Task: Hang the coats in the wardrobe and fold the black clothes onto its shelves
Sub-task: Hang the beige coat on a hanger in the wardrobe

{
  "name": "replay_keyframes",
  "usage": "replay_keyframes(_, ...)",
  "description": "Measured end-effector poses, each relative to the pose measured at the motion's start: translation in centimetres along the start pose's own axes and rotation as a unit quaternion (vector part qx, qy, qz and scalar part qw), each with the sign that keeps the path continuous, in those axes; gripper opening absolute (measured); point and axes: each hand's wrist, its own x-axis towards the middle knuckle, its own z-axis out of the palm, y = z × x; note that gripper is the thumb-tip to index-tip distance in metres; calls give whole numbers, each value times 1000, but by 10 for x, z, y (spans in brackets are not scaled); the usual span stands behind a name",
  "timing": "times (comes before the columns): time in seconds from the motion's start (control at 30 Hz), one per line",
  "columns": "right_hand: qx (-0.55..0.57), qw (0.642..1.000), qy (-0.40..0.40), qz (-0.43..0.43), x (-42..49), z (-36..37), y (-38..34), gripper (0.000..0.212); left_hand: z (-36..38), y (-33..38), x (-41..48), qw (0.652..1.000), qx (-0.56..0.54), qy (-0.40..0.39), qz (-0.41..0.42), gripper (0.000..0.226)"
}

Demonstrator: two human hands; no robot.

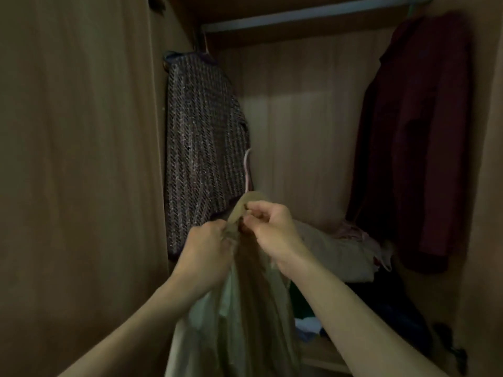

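A beige coat hangs down in front of me on a pink hanger, whose hook sticks up above the collar. My left hand grips the coat's front edge just below the collar. My right hand pinches the opposite edge beside it, fingers curled at the collar. Both hands sit inside the open wardrobe, well below the metal rail. A tweed patterned jacket hangs at the rail's left end and a dark red coat at its right end.
A heap of clothes, pale ones over dark ones, lies on the wardrobe floor at the right. The wardrobe's wooden side wall stands close on the left. Between the two hung garments the rail is bare.
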Motion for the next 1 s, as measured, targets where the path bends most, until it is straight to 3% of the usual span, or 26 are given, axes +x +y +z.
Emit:
replay_keyframes(0.07, -139, 979, 22, -147, 20, -5, 8, 22, -3, -23, 17, 1000, 20, -5, 14, 12)
replay_keyframes(0.13, -222, 940, 94, -240, 45, -12, 22, 23, -12, -45, 33, 999, 20, -12, 43, 12)
replay_keyframes(0.2, -281, 917, 128, -251, 75, -20, 37, 33, -27, -61, 51, 997, 11, -22, 79, 13)
replay_keyframes(0.33, -355, 904, 69, -229, 139, -35, 53, 49, -57, -82, 88, 990, -48, -73, 114, 23)
replay_keyframes(0.43, -321, 901, 93, -277, 178, -41, 49, 30, -64, -93, 119, 982, -90, -92, 138, 23)
replay_keyframes(0.57, -286, 890, 160, -318, 221, -42, 44, 17, -61, -107, 165, 981, -20, -80, 175, 26)
replay_keyframes(0.67, -240, 893, 190, -329, 258, -42, 42, 16, -60, -114, 203, 959, 118, -8, 257, 35)
replay_keyframes(0.73, -218, 881, 215, -359, 287, -42, 36, 12, -62, -114, 232, 948, 173, 51, 261, 34)
replay_keyframes(0.83, -147, 889, 234, -365, 330, -47, 23, 10, -63, -103, 267, 945, 176, 128, 244, 16)
replay_keyframes(1.0, -101, 871, 224, -425, 406, -63, 3, 7, -48, -84, 323, 906, 253, 196, 278, 18)
